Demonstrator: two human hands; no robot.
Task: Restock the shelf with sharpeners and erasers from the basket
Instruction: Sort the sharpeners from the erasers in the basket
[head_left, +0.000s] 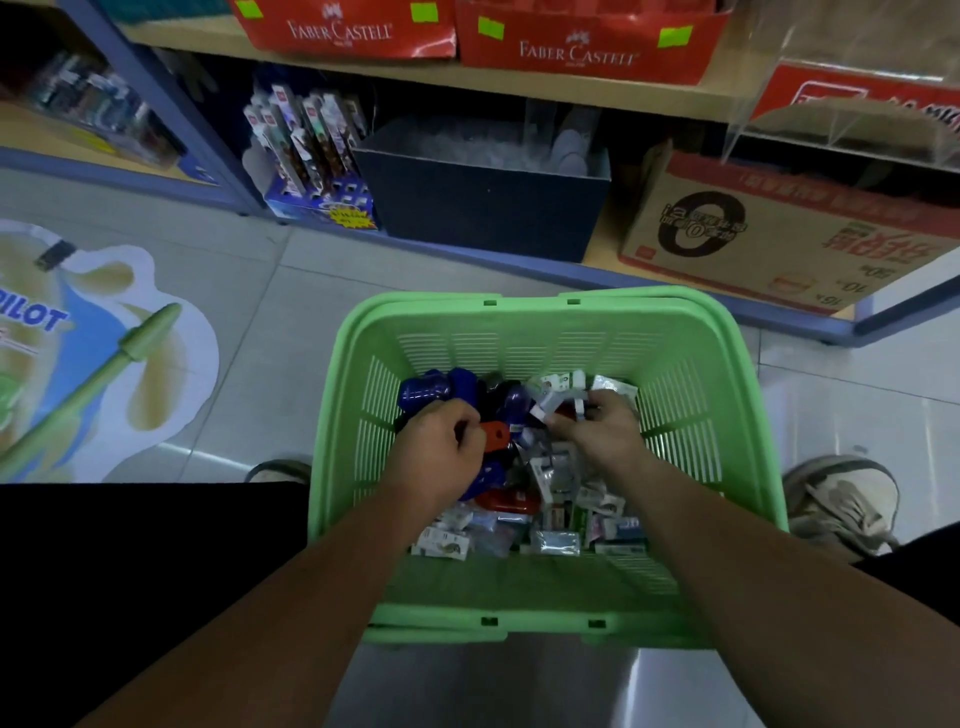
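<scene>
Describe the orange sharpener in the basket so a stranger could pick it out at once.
Find the green basket on the floor before the shelf. In its pile, left of centre, the orange sharpener pokes out from the curled left hand. It is the one bright orange piece among dark blue sharpeners and white packets.

The one camera sat on the person's head and faced forward and steeply down, close above the green basket (467, 345), which filled the near middle of its wide view. The shelf (519, 85) ran across the far edge, bent by the lens, and the tiled floor (270, 312) showed to the left and right.
</scene>
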